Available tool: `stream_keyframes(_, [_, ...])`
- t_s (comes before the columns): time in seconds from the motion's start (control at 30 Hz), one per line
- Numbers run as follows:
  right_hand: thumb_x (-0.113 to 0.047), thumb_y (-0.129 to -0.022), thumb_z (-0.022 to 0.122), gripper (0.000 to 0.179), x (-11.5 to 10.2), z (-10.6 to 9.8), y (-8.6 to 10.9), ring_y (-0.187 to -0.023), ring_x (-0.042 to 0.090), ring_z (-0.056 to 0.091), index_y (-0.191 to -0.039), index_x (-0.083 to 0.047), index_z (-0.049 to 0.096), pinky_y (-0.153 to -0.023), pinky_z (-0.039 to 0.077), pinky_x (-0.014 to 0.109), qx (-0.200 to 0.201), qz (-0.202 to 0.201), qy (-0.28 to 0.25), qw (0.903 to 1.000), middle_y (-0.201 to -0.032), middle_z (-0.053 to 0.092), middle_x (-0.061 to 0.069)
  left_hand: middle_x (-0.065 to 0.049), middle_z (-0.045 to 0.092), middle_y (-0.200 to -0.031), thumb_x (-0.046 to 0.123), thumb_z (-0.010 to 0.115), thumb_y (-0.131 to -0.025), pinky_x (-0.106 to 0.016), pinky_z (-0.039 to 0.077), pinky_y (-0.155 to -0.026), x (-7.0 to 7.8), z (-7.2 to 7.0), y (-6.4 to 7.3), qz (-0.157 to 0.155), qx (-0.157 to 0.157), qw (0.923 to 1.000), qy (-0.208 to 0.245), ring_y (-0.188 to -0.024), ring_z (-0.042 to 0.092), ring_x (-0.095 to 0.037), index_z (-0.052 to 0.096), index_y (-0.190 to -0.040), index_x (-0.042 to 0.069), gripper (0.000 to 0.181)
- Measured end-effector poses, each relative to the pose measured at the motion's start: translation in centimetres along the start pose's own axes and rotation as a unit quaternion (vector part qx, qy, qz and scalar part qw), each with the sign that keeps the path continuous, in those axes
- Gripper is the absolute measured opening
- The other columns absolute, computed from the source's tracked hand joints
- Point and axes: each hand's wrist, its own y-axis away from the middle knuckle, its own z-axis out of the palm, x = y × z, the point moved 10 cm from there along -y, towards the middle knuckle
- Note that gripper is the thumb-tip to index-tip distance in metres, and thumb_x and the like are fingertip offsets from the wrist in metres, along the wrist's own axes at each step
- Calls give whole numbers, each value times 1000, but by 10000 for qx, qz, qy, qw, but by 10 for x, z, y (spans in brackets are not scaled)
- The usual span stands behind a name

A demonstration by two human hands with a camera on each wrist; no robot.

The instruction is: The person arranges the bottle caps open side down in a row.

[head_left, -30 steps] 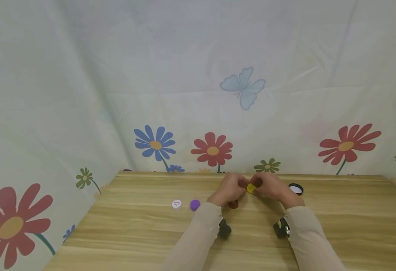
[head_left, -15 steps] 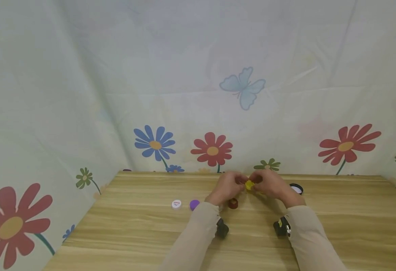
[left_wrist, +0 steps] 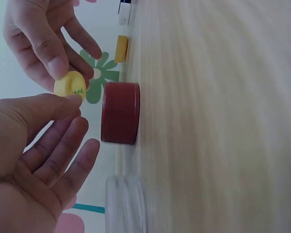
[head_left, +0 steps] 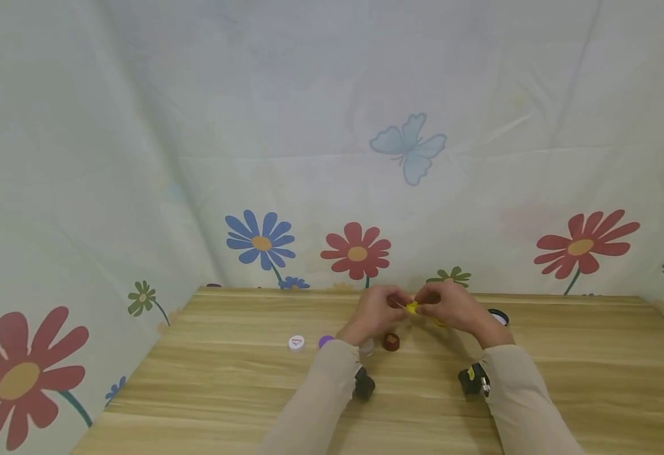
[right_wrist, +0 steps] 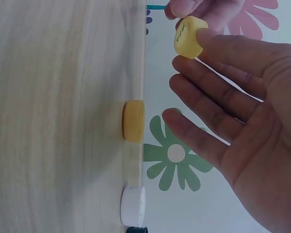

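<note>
A small yellow cap [head_left: 411, 308] with green print is held up between the two hands, above the table. My left hand [head_left: 373, 311] pinches it with thumb and fingertips, and in the left wrist view the other fingers are spread loosely. From the other side my right hand [head_left: 451, 308] pinches the same cap, its lower fingers extended in the right wrist view. The dark red cap [left_wrist: 120, 112] stands on the table just below the left hand. Beside it is a clear, ridged cap [left_wrist: 125, 204]. An orange-yellow cap [right_wrist: 134, 121] lies under the right hand.
To the left on the wooden table [head_left: 223, 379] lie a white printed cap [head_left: 296, 343] and a purple cap [head_left: 326, 342]. A black-rimmed lid [head_left: 499, 316] is by the right wrist, near a white cap [right_wrist: 133, 206]. A flowered cloth [head_left: 309, 158] hangs behind.
Both hands have shifted slightly left and away from me with the yellow cap, which has turned. The dark red, clear and orange-yellow caps show more from behind the hands.
</note>
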Motion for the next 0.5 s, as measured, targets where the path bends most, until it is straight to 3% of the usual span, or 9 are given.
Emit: stream_keyframes(0.5, [-8,-99,75,10,-6,-2,2,-95,23,67,-107,-2,74,-89,56,50,32,-38,-192,9998,-101,73,4,-1,78,-97,6,81,-94,-22,56,-79,-1,-11,4,-58,123,9999,-1,-90,71,-18,80,-105,5,11])
